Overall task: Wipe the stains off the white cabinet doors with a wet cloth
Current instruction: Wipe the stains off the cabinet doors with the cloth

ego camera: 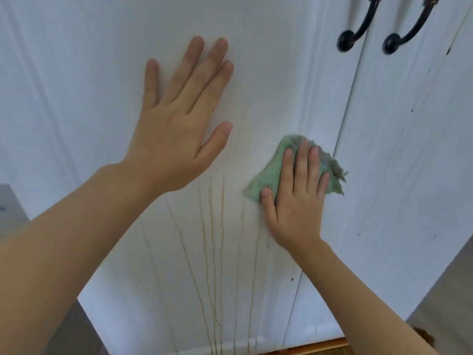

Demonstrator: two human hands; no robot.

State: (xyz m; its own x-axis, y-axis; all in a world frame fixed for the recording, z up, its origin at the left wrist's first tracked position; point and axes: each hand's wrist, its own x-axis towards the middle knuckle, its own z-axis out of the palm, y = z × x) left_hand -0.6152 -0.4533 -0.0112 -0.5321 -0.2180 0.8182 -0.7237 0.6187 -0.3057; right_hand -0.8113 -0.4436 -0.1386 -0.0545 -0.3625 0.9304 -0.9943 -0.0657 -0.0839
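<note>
- The cloth [271, 170], green and bunched, is pressed flat against the left door [268, 73] by the right hand [294, 201], at about 4 o'clock in the view, just beside the door's right edge.
- The right hand's fingers are laid nearly straight over the cloth, with the thumb at its lower left edge; the cloth is pressed rather than gripped.
- The left hand [176, 124] is spread wide and flat on the same door at about 10 o'clock, holding nothing; it is judged to be bracing the door.
- Yellowish drip stains [212, 252] are seen running down the panel from below the left palm toward 6 o'clock, as several thin streaks reaching the bottom rail.
- These streaks are untouched, lying at 7 o'clock from the cloth, so the bulk of this door is judged as left to do.
- The panel above and around the hands looks clean, though it cannot be told whether that part has been wiped.
- On the right door [409, 175], dark specks and a faint dark run are scattered from 1 to 4 o'clock; that door is also judged undone.
- The task is therefore put at an early stage.
- The doors are white and painted, with raised moulding; two dark curved handles [358, 29] are mounted at 1 o'clock, one on each side of the gap between the doors.
- A strip of wooden floor [320, 347] is seen below the doors at 5 o'clock, and a grey surface [448, 290] at 4 o'clock, at the frame's edge.
</note>
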